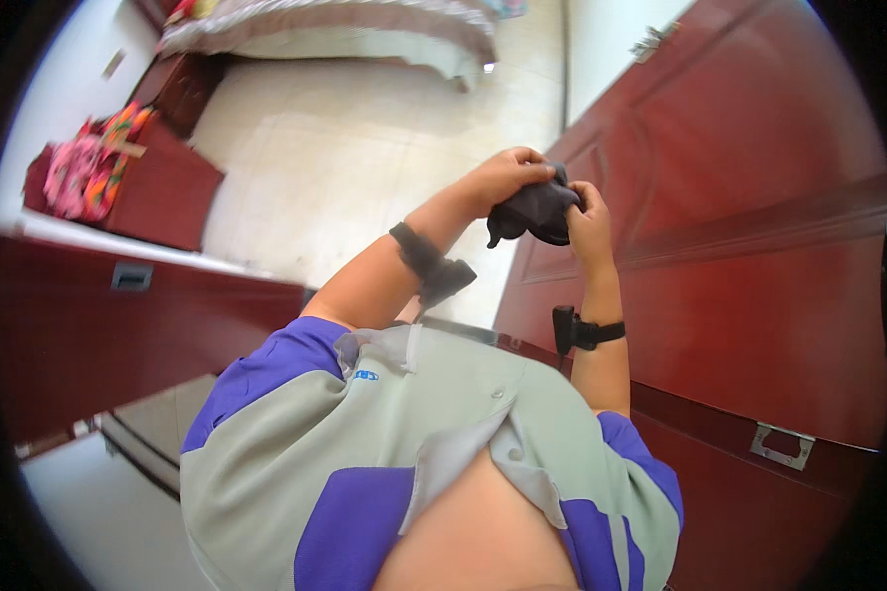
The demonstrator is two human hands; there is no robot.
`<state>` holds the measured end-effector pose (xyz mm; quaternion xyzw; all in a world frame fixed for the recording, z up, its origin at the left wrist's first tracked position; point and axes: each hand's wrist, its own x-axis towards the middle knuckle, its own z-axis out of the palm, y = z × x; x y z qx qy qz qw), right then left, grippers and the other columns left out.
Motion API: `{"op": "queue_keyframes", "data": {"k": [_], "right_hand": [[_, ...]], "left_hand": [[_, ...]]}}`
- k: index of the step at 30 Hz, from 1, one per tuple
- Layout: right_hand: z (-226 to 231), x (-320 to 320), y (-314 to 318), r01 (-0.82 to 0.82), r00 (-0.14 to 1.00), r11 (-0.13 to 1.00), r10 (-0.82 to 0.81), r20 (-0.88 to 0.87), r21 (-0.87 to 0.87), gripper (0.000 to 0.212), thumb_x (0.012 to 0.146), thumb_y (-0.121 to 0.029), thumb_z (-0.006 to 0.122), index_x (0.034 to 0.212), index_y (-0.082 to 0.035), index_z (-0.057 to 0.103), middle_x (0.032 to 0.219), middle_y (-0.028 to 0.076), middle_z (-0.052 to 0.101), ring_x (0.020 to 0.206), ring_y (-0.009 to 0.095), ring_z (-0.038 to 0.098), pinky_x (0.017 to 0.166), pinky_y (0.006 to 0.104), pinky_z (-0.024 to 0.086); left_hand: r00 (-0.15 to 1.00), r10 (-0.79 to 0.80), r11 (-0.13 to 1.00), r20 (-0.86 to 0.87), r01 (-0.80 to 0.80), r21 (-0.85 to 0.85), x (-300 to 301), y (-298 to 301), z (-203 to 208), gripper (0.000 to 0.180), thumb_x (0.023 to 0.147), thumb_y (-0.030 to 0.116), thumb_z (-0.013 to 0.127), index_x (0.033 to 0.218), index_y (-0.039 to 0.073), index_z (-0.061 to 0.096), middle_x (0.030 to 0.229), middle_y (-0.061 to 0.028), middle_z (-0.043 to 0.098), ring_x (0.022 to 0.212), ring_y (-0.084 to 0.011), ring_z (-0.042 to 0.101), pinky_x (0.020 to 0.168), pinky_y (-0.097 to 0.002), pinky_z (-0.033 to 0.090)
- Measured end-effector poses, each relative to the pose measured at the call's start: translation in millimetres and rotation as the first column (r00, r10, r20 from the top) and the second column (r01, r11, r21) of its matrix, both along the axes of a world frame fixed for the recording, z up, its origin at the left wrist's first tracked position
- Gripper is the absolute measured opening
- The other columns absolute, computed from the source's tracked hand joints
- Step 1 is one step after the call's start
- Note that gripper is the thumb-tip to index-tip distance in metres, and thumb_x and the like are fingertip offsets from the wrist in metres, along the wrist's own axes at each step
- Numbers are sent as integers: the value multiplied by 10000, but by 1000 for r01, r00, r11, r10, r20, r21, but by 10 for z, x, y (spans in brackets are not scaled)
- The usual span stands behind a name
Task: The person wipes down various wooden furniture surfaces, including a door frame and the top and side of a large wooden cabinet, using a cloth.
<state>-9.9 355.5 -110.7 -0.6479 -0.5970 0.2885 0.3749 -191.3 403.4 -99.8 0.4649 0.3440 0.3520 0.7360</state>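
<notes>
My left hand (511,179) and my right hand (591,225) both grip a crumpled, soft black cloth item (537,210), held out in front of me beside the open door. Its exact kind is unclear; a short dark end hangs from its lower left and a rounded edge sags at the bottom. The left fingers pinch its upper edge, while the right thumb and fingers close on its right side. Each forearm wears a black strap with a small dark device, the left one (432,264) and the right one (586,331).
A reddish-brown panelled door (729,197) stands close on my right, with a metal plate (783,446) on the nearby frame. To the left is a dark red wooden panel (118,335). Farther off are a low cabinet (168,202) bearing colourful cloth (94,172), and a bed (365,34).
</notes>
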Motion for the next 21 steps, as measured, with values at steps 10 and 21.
{"op": "queue_keyframes", "data": {"k": [10, 21], "right_hand": [[559, -2541, -978, -687, 698, 626, 711, 92, 370, 892, 616, -41, 722, 1383, -96, 271, 1258, 213, 440, 1151, 388, 468, 937, 429, 419], [829, -4681, -2598, -691, 265, 94, 955, 131, 716, 681, 666, -19, 701, 1292, -36, 432, 1114, 197, 576, 987, 346, 584, 873, 364, 456]], "left_hand": [[856, 515, 857, 37, -515, -2, -2237, -1510, 591, 344, 872, 196, 566, 1103, -48, 494, 941, -92, 585, 813, -134, 579, 706, -250, 498], [556, 776, 585, -298, -458, 669, -4412, -4329, 1425, 208, 849, 155, 610, 967, -16, 602, 771, -72, 613, 720, -119, 590, 635, -261, 462]]}}
